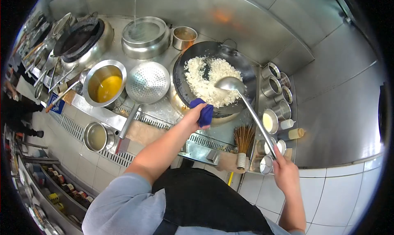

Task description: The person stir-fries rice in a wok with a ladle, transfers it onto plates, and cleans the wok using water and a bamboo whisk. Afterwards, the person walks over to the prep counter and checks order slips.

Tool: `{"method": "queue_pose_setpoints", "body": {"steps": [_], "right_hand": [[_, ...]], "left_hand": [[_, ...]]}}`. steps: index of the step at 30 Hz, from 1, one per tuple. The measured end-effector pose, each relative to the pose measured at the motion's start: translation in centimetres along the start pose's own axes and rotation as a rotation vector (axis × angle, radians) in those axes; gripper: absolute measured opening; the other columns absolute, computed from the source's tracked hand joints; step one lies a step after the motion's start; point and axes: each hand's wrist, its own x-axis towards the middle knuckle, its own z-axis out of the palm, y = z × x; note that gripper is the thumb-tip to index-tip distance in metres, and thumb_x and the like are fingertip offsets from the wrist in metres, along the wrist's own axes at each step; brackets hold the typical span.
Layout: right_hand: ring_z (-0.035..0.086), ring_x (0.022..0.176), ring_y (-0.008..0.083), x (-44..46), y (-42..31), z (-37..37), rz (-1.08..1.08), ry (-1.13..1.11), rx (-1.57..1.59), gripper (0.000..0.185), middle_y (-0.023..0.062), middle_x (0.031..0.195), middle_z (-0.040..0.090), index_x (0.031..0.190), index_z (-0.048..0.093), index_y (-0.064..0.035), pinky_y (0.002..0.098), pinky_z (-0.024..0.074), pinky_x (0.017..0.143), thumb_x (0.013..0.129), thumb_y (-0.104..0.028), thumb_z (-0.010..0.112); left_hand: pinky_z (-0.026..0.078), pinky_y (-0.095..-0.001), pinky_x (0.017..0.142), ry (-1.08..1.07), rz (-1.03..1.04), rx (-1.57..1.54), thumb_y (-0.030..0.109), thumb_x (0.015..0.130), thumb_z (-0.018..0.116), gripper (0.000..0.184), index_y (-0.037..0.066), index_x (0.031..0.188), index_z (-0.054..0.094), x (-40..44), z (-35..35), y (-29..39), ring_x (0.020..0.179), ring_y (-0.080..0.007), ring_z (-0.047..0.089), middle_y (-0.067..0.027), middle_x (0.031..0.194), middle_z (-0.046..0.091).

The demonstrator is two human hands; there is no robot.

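A large black wok [193,54] sits on the burner, with white rice [201,87] spread across its bottom. At the wok's near rim, my left hand [196,116] is closed around a folded purple cloth [204,112]; what the cloth covers is hidden. My right hand [286,171] grips the end of a long-handled metal ladle [255,114]. The ladle's bowl rests in the rice at the wok's right side, its round back facing up.
Left of the wok are a perforated strainer [147,82] and a pot of yellow oil [107,85]. Metal seasoning cups [271,87] and squeeze bottles [293,134] line the right. A bamboo brush [243,142] stands near the front edge. Another person [20,112] is at far left.
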Motion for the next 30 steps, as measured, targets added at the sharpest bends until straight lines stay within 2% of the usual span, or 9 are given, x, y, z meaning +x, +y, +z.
{"method": "queue_pose_setpoints", "body": {"steps": [2, 5, 7, 11, 16, 18, 21, 25, 30], "right_hand": [[0.062, 0.068, 0.0371, -0.3, -0.3, -1.4, -0.018, -0.022, -0.027, 0.057, 0.0188, 0.084, 0.063, 0.142, 0.038, -0.0193, 0.0467, 0.0497, 0.063, 0.087, -0.014, 0.056], [0.062, 0.071, 0.0377, 1.8, -2.5, 0.2, 0.199, -0.475, -0.186, 0.065, 0.0211, 0.078, 0.062, 0.147, 0.025, -0.0185, 0.0481, 0.0487, 0.065, 0.088, -0.013, 0.052], [0.062, 0.073, 0.0390, 5.4, -1.5, 6.6, 0.198, -0.385, -0.187, 0.066, 0.0230, 0.080, 0.063, 0.149, 0.017, -0.0176, 0.0497, 0.0488, 0.066, 0.090, -0.015, 0.048], [0.064, 0.075, 0.0380, 12.1, -4.8, 12.5, 0.256, -0.247, 0.052, 0.064, 0.0251, 0.084, 0.064, 0.150, 0.013, -0.0154, 0.0496, 0.0496, 0.069, 0.091, -0.011, 0.038], [0.061, 0.083, 0.0439, 10.1, -5.9, 12.2, 0.236, -0.245, 0.444, 0.067, 0.0274, 0.089, 0.063, 0.149, 0.018, -0.0193, 0.0488, 0.0478, 0.076, 0.090, -0.019, 0.051], [0.060, 0.089, 0.0462, 6.7, -3.4, 11.9, 0.228, -0.286, 0.548, 0.068, 0.0274, 0.094, 0.064, 0.148, 0.019, -0.0216, 0.0481, 0.0474, 0.079, 0.090, -0.020, 0.054], [0.063, 0.083, 0.0417, 3.4, -0.3, 12.5, 0.157, -0.279, 0.448, 0.072, 0.0234, 0.089, 0.065, 0.149, 0.018, -0.0238, 0.0446, 0.0486, 0.075, 0.088, -0.021, 0.058], [0.063, 0.078, 0.0366, 2.7, -1.0, 13.6, 0.290, -0.379, 0.504, 0.077, 0.0193, 0.086, 0.065, 0.149, 0.015, -0.0241, 0.0426, 0.0489, 0.072, 0.087, -0.023, 0.060], [0.062, 0.084, 0.0356, 3.0, -1.8, 15.9, 0.246, -0.308, 0.513, 0.090, 0.0208, 0.100, 0.060, 0.151, 0.007, -0.0215, 0.0423, 0.0496, 0.075, 0.083, -0.020, 0.066]], "left_hand": [[0.053, -0.0418, 0.058, 0.026, 0.036, 0.029, 0.031, 0.085, 0.058, 0.018, 0.013, 0.091, 0.058, 1.4, 0.2, 0.3, 0.065, -0.0212, 0.061, -0.0053, 0.081, 0.062], [0.046, -0.0401, 0.045, 0.097, 0.051, 0.069, 0.018, 0.085, 0.053, 0.010, 0.010, 0.091, 0.054, 1.7, 0.9, 0.9, 0.058, -0.0220, 0.057, -0.0082, 0.076, 0.058], [0.036, -0.0373, 0.035, 0.102, 0.075, 0.093, 0.014, 0.084, 0.049, 0.007, 0.008, 0.086, 0.051, 1.2, 1.6, 0.4, 0.051, -0.0216, 0.053, -0.0090, 0.071, 0.055], [0.036, -0.0361, 0.035, 0.151, 0.100, 0.125, 0.013, 0.083, 0.048, 0.006, 0.008, 0.086, 0.050, 0.7, 2.0, 0.0, 0.051, -0.0210, 0.052, -0.0086, 0.068, 0.055], [0.037, -0.0358, 0.036, 0.120, 0.199, 0.079, 0.011, 0.081, 0.048, 0.007, 0.010, 0.088, 0.051, 0.0, 2.8, -0.4, 0.051, -0.0204, 0.053, -0.0078, 0.068, 0.055], [0.038, -0.0346, 0.038, 0.132, 0.195, 0.087, 0.013, 0.082, 0.051, 0.009, 0.012, 0.090, 0.052, 0.2, 2.7, -0.6, 0.054, -0.0192, 0.055, -0.0071, 0.071, 0.057], [0.036, -0.0292, 0.038, 0.104, 0.126, 0.041, 0.034, 0.084, 0.063, 0.026, 0.012, 0.095, 0.054, -1.0, 2.2, -0.4, 0.054, -0.0164, 0.054, -0.0037, 0.076, 0.059], [0.034, -0.0247, 0.038, -0.072, 0.032, 0.062, 0.045, 0.089, 0.060, 0.032, 0.014, 0.094, 0.056, -2.2, -0.2, -0.5, 0.053, -0.0122, 0.053, -0.0009, 0.075, 0.060], [0.037, -0.0262, 0.041, -0.050, 0.019, 0.056, 0.041, 0.090, 0.060, 0.030, 0.011, 0.095, 0.058, -5.1, -3.1, -1.8, 0.056, -0.0125, 0.056, -0.0011, 0.077, 0.062]]}}
